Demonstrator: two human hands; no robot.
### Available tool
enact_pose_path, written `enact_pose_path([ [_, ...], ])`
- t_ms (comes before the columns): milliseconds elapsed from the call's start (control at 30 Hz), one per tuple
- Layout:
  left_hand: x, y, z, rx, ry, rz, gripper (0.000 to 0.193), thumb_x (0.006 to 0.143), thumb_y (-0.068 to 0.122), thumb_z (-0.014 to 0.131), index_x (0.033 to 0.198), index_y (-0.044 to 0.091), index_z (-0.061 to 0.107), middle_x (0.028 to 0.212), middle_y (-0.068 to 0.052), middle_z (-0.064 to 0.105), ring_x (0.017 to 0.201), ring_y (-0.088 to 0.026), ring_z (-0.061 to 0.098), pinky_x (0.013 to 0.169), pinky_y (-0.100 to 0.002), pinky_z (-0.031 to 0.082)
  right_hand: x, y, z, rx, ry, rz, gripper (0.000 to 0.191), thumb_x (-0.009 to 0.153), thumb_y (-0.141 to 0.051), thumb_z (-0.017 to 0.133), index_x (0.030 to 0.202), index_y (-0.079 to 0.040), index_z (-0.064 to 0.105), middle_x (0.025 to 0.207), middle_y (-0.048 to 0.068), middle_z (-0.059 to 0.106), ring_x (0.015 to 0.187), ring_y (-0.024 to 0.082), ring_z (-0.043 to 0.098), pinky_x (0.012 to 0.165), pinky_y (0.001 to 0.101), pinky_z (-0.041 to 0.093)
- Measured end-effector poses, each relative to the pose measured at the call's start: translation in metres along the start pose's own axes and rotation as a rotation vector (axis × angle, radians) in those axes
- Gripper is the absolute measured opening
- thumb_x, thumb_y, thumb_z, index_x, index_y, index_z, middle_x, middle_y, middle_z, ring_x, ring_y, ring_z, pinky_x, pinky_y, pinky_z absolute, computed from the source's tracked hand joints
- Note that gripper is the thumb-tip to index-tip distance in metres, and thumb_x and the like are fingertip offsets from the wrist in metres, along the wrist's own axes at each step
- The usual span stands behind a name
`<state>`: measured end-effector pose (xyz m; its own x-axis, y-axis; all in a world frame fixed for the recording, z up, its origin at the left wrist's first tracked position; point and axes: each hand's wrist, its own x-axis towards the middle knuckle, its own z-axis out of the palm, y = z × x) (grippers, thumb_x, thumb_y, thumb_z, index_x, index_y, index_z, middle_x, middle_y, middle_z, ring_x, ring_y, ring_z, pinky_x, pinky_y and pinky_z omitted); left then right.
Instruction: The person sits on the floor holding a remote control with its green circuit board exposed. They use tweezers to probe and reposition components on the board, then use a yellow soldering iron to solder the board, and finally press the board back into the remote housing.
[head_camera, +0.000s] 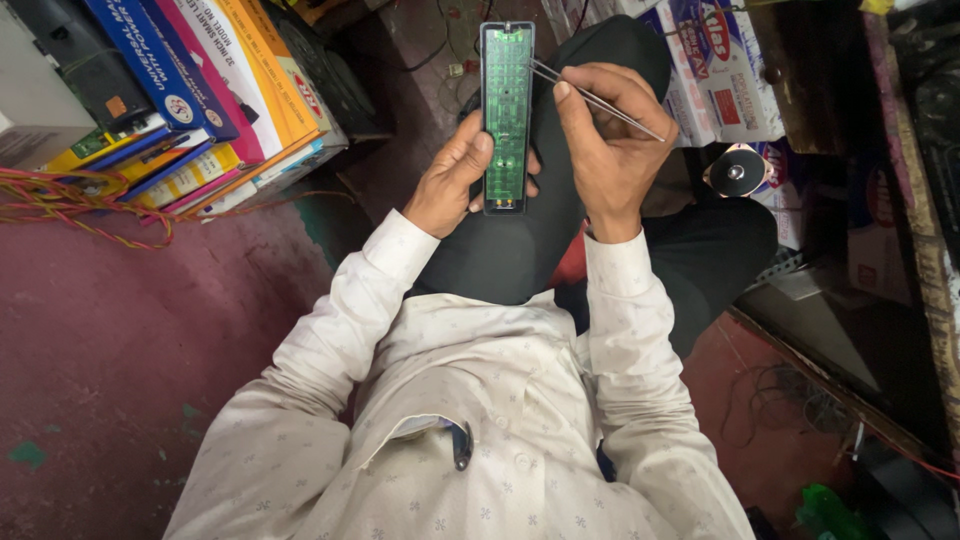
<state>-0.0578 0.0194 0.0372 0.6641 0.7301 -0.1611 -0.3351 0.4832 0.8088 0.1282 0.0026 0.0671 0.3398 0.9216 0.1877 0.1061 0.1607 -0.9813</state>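
My left hand grips a long, narrow opened remote control with its green circuit board facing up, thumb pressed on its left edge. My right hand pinches thin metal tweezers whose tips touch the remote's upper right edge. Both hands hover over my knee in dark trousers. White patterned shirt sleeves cover my forearms.
Stacked colourful cardboard boxes stand at upper left, with twisted red and yellow wires beside them. More printed boxes and a small round speaker lie at upper right. A maroon floor spreads to the left; a dark shelf edge runs down the right.
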Motion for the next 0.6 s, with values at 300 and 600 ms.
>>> enact_pose_path([
  [300,0.0,0.0,0.0,-0.008,-0.004,0.013,0.058,0.113,0.05,0.042,0.157,0.012,0.037,0.118,-0.012,0.07,0.098,-0.019,0.075,0.057,-0.02,0.043,-0.001,-0.002,0.003,0.017,-0.002,-0.009,0.013,0.099,0.008,0.077,0.111,0.004,0.074,0.114,0.01,0.071,0.101,0.014,0.07,0.089,0.0245,0.058],
  [600,-0.001,0.001,0.001,0.019,0.0,0.002,0.061,0.113,0.051,0.041,0.16,0.013,0.033,0.118,-0.01,0.07,0.098,-0.018,0.075,0.056,-0.019,0.042,0.005,-0.003,0.011,-0.052,-0.048,-0.092,0.015,0.096,0.009,0.079,0.11,0.003,0.076,0.112,0.012,0.073,0.107,0.018,0.07,0.096,0.0278,0.056],
])
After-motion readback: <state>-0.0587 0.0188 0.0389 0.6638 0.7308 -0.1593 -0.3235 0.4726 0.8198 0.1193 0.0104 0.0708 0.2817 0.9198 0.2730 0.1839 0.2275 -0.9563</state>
